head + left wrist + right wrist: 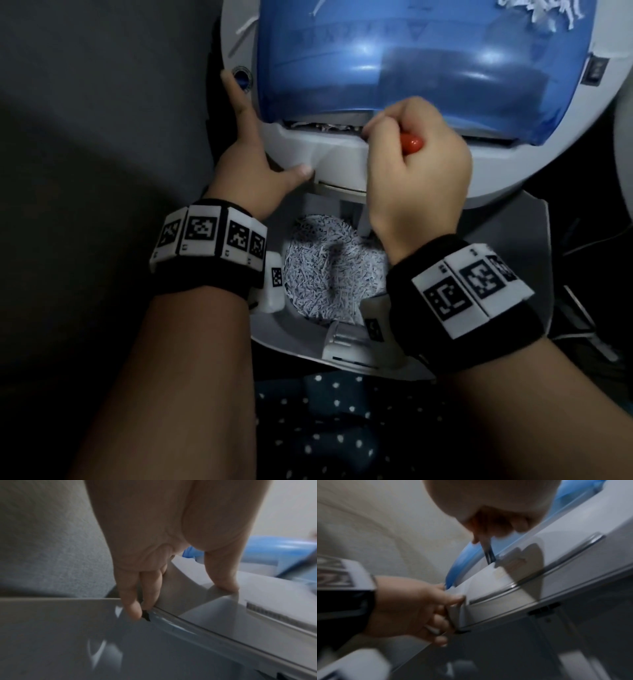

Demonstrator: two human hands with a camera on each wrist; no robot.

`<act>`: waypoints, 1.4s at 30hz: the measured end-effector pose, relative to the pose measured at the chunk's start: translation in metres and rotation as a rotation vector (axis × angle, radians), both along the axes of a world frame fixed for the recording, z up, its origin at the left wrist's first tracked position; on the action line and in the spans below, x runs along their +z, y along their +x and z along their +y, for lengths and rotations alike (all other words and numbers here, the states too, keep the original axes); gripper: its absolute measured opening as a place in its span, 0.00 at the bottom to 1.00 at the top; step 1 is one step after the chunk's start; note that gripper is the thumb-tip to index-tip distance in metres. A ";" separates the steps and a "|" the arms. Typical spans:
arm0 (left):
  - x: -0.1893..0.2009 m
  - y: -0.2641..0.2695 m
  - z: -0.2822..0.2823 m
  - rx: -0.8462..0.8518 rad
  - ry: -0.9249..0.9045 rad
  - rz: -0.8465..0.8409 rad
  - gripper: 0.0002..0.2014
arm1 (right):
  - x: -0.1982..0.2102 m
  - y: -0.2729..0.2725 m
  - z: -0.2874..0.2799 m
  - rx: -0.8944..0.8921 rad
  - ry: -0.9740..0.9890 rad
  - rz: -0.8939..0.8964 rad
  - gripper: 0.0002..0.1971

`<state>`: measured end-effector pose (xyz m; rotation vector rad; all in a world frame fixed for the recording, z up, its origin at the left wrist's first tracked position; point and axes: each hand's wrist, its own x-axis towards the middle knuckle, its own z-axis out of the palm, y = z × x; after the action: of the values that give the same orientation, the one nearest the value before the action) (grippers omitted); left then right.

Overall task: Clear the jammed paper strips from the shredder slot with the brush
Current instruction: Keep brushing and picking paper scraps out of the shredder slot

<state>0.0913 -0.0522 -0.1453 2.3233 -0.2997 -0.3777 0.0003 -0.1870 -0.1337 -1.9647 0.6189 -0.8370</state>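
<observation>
The shredder head (337, 161) is white with a blue see-through cover (411, 51). Jammed paper strips (325, 127) show in the slot under the cover's near edge. My right hand (411, 164) grips the brush, whose red handle end (410, 143) sticks out of the fist. In the right wrist view the brush's thin dark shaft (488, 554) points down from the right hand (488, 520) into the slot; its tip is hidden. My left hand (253, 150) grips the head's left edge, thumb on the front face and fingers (436, 622) curled under the rim. The left wrist view shows the thumb (223, 582) pressing on the head.
Below the head, an open bin (294, 325) holds a heap of shredded paper (325, 267). Loose strips (534, 13) lie on the cover's far right. A switch (594, 70) sits on the head's right side. Polka-dot cloth (342, 428) is at the near edge.
</observation>
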 end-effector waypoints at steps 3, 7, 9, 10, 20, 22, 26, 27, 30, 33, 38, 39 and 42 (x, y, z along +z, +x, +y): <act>0.000 -0.001 -0.001 -0.004 0.012 -0.005 0.62 | 0.001 0.001 0.017 0.180 0.027 -0.080 0.09; 0.001 -0.002 -0.001 0.003 0.026 -0.023 0.58 | -0.007 0.007 0.025 0.366 0.006 0.149 0.12; 0.000 -0.001 -0.001 -0.007 -0.001 -0.028 0.60 | -0.009 0.006 0.016 0.250 -0.063 0.200 0.15; -0.001 -0.001 0.000 -0.010 -0.009 -0.026 0.61 | -0.007 0.005 0.009 0.156 -0.051 0.207 0.16; -0.003 0.000 0.000 0.000 0.034 -0.035 0.59 | -0.008 0.004 0.025 0.376 0.056 0.139 0.12; -0.003 0.000 0.000 -0.011 -0.001 -0.036 0.61 | -0.010 0.004 0.015 0.272 -0.008 0.194 0.14; -0.006 0.003 0.003 -0.027 -0.011 -0.042 0.62 | -0.006 0.001 -0.005 0.093 0.082 0.103 0.13; -0.006 0.004 0.002 -0.026 -0.007 -0.036 0.62 | -0.004 -0.002 -0.008 0.076 0.122 0.048 0.14; -0.005 0.003 0.001 -0.015 0.013 -0.024 0.62 | 0.004 -0.010 -0.020 0.024 0.159 -0.064 0.22; -0.003 0.003 0.001 -0.011 0.020 -0.015 0.62 | 0.012 -0.017 -0.039 -0.059 0.184 -0.170 0.21; -0.001 0.001 0.001 -0.005 0.031 -0.021 0.61 | 0.013 -0.025 -0.065 -0.258 0.117 -0.120 0.20; -0.001 0.002 0.001 -0.002 0.030 -0.023 0.61 | 0.010 -0.025 -0.064 -0.267 0.111 -0.102 0.19; -0.002 0.002 0.001 0.008 0.040 -0.030 0.62 | -0.005 -0.019 -0.048 -0.231 -0.016 0.017 0.19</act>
<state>0.0936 -0.0514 -0.1476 2.3704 -0.3004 -0.3483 -0.0192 -0.2345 -0.1389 -1.9410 0.8633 -0.9682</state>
